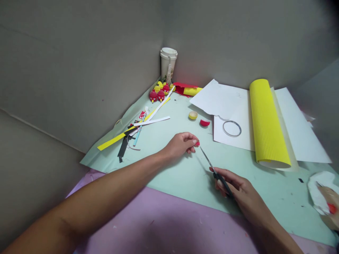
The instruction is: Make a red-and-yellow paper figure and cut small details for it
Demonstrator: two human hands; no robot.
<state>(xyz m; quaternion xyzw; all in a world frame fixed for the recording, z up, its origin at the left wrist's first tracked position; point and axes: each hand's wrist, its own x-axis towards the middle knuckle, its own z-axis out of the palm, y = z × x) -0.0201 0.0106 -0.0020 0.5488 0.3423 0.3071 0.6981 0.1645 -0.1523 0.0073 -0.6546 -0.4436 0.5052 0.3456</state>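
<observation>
My left hand (184,143) pinches a small red piece (197,144) between thumb and fingers; the piece is mostly covered, and its material is too small to make out. In my right hand (234,185) is a pair of scissors (209,161) with dark handles. The blades look nearly together, and their tips point at the red piece, at or very close to its edge. Just beyond my hands lie a yellow half-ball cup (193,115) and a red half-ball piece (204,122).
Several red and yellow ball figures (160,94) stand near a lidded cup (168,63) in the corner. Paper strips (116,141) and a light-blue stick (137,136) lie left. White sheets (233,102), a tape ring (232,128) and a yellow corrugated roll (268,123) lie right.
</observation>
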